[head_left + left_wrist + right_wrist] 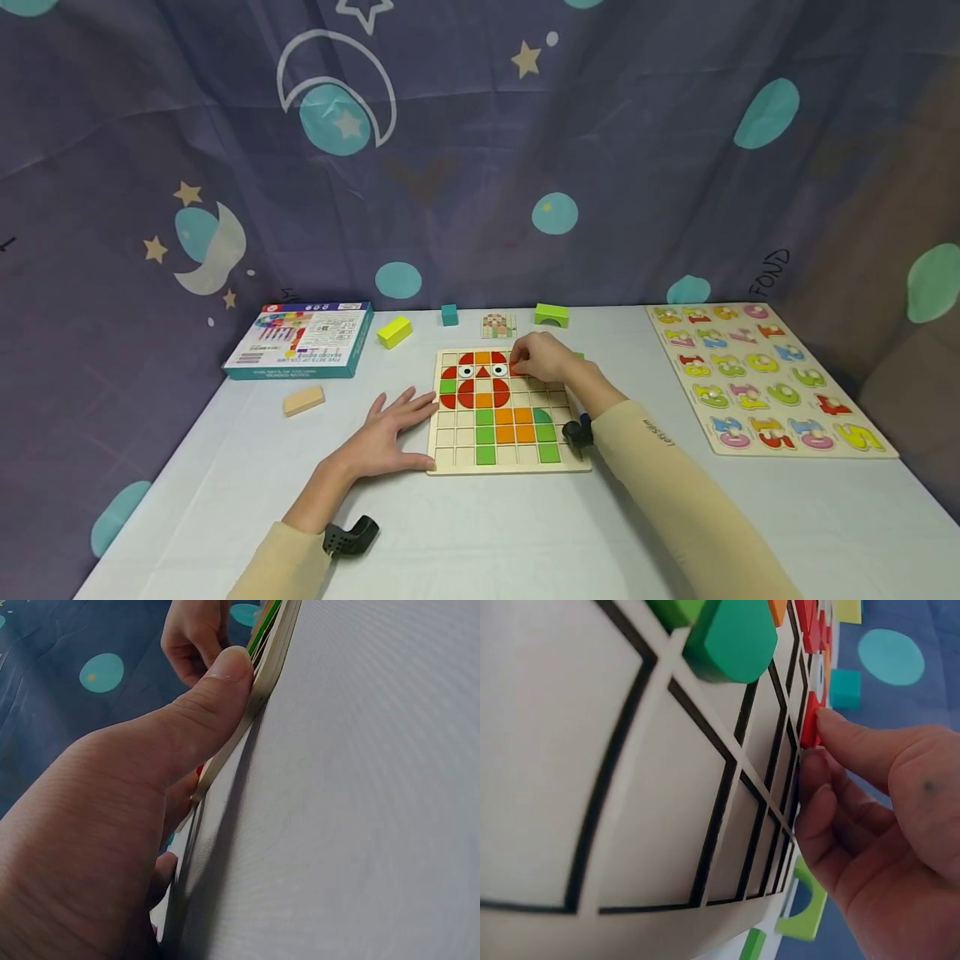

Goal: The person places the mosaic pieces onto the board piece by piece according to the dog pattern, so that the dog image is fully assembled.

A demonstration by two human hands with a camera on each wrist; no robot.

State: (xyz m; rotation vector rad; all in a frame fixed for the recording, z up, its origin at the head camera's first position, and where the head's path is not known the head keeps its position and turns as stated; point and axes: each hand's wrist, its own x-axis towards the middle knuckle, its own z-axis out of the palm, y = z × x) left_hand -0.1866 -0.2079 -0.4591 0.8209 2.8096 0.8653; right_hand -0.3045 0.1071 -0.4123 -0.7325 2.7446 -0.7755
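A wooden grid board [453, 458] lies on the table, partly filled with red, orange and green pieces that form a bird-like figure. My left hand [386, 437] rests along its left edge, fingers spread and thumb at the near corner; the thumb [202, 712] touches the board's rim in the left wrist view. Over the board's upper part, my right hand [545, 358] pinches a small red piece [810, 720] between thumb and fingertips, next to the figure's eye. A dark green rounded piece [735, 641] sits in the grid nearer the right wrist camera.
Behind the board lie a small pattern card [498, 326], a teal cube [449, 315], a yellow block [394, 332] and a green arch block [552, 315]. A toy box [300, 342] and a plain wooden block [303, 401] are left; a number puzzle board [780, 375] is right.
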